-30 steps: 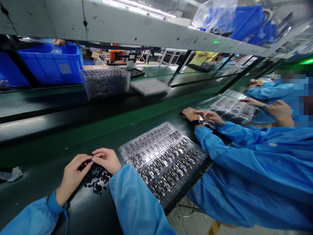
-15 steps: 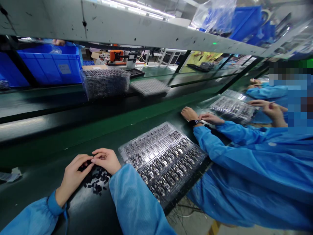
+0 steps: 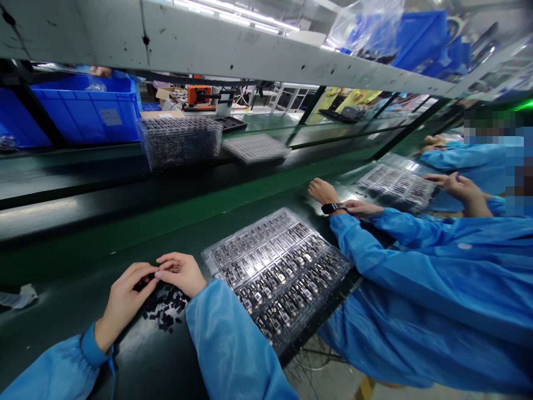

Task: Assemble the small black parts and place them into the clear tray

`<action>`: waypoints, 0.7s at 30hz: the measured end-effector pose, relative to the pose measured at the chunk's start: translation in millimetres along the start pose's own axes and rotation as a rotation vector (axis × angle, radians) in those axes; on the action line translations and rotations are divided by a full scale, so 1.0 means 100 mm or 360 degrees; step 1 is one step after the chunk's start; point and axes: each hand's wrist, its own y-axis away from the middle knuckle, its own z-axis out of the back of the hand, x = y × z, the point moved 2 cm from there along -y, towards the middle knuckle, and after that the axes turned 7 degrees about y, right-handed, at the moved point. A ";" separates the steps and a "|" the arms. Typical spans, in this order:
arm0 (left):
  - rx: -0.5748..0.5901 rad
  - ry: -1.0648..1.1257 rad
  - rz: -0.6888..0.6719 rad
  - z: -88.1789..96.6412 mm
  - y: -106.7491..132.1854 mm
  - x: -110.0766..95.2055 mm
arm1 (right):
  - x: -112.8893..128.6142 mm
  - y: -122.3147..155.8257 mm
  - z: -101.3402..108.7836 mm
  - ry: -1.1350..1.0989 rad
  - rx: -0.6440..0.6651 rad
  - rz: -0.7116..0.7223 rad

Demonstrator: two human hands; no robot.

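My left hand [image 3: 129,297] and my right hand [image 3: 183,273] meet fingertip to fingertip above the dark bench. Both are closed in a pinch, and whatever lies between the fingertips is too small to make out. Just below them is a loose heap of small black rectangular pieces [image 3: 165,311], some with pale faces. To the right of my right hand lies a clear plastic tray [image 3: 208,256] with rows of small electronic boards [image 3: 278,273] in its pockets. My right forearm, in a blue sleeve, rests close along the tray's left side.
At right a co-worker's hands [image 3: 325,191] work over the bench, near another filled tray [image 3: 395,180]. A stack of clear trays [image 3: 181,141], a flatter stack [image 3: 256,149] and a blue bin [image 3: 89,114] stand behind. A grey beam [image 3: 250,53] crosses above.
My hands stay pinched together in nearly the same place. At right, the co-worker's hands and watch wrist have shifted slightly; the trays and black pieces have not moved.
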 end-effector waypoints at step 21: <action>0.0015 -0.0014 0.0036 0.00 0.00 0.00 | -0.05 -0.02 0.01 -0.0006 -0.0022 -0.0019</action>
